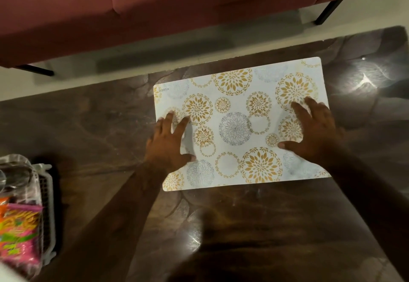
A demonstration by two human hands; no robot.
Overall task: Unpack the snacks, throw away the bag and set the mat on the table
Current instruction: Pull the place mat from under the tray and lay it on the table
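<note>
A white mat with gold and grey flower circles lies flat on the dark glossy table. My left hand rests spread on the mat's left part, fingers apart, palm down. My right hand lies spread on its right part, thumb pointing inward. Neither hand grips anything. At the far left, pink and orange snack packets lie in a white basket, with clear plastic wrapping above them.
A pink sofa on black legs stands beyond the table's far edge, across a strip of pale floor. Ceiling light glares on the table at the right.
</note>
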